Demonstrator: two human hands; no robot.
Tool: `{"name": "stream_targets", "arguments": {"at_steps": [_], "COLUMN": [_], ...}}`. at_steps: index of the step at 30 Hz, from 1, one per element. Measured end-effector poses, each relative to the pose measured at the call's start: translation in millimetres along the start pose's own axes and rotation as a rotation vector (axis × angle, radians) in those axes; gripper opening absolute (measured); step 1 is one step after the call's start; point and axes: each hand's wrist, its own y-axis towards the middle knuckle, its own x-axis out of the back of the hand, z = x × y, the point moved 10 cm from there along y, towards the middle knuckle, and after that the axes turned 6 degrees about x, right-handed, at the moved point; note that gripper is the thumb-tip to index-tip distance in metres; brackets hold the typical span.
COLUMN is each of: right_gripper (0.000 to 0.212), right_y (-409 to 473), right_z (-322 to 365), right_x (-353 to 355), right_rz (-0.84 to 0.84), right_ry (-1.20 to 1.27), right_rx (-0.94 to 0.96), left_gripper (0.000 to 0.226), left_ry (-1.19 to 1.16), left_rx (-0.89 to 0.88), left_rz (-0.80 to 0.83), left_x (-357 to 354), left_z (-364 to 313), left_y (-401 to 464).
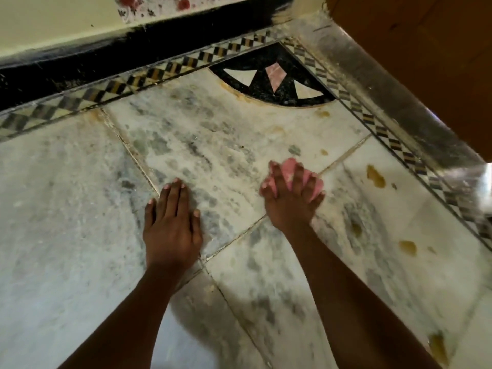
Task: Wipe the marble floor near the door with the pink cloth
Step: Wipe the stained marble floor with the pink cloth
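Observation:
My right hand (pixel 288 199) presses a small pink cloth (pixel 289 167) flat against the grey-veined marble floor (pixel 202 145), fingers spread over it so only bits of pink show between and beyond them. The hand is slightly blurred. My left hand (pixel 171 222) lies palm down on the marble to the left of it, fingers together, holding nothing. A brown wooden door (pixel 426 57) stands at the upper right, behind a grey marble threshold (pixel 383 97).
Yellow-brown stains (pixel 376 177) dot the tiles to the right of the cloth, near the checkered border strip (pixel 380 129). A black quarter-circle inlay (pixel 269 75) fills the corner. A black skirting (pixel 106 59) runs along the cream wall at the top.

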Motion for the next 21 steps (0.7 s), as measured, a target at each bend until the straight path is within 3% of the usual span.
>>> {"name": "stream_targets", "arguments": {"at_steps": [3, 5, 8, 11, 14, 18, 21], "right_gripper": [0.068, 0.067, 0.069, 0.066, 0.065, 0.064, 0.066], "right_y": [-56.6, -108.3, -97.5, -35.6, -26.6, -136.1, -153.3], "right_z": [21.2, -0.1, -58.8, -65.6, -36.9, -33.7, -98.8], "right_x": [-11.2, -14.1, 3.6, 16.3, 1.2, -9.4, -6.1], "right_rz": [0.092, 0.075, 0.002, -0.102, -0.056, -0.084, -0.088], "right_ry": [-0.127, -0.162, -0.163, -0.043, -0.040, -0.077, -0.062], "right_rx": [0.306, 0.410, 0.205, -0.010, 0.027, 0.271, 0.138], "left_gripper": [0.067, 0.067, 0.067, 0.065, 0.060, 0.063, 0.067], "left_ry": [0.002, -0.009, -0.027, -0.031, -0.018, -0.010, -0.104], "left_rx": [0.004, 0.005, -0.015, -0.041, -0.062, -0.052, -0.108], "left_rz": [0.021, 0.030, 0.022, 0.000, -0.018, 0.011, 0.052], "left_x": [1.6, 0.9, -0.4, -3.5, -3.3, 2.8, -11.0], "left_z": [-1.9, -1.3, -1.9, -0.9, -3.5, -20.9, -68.6], "left_y": [1.3, -0.1, 0.6, 0.1, -2.6, -20.6, -51.5]}}
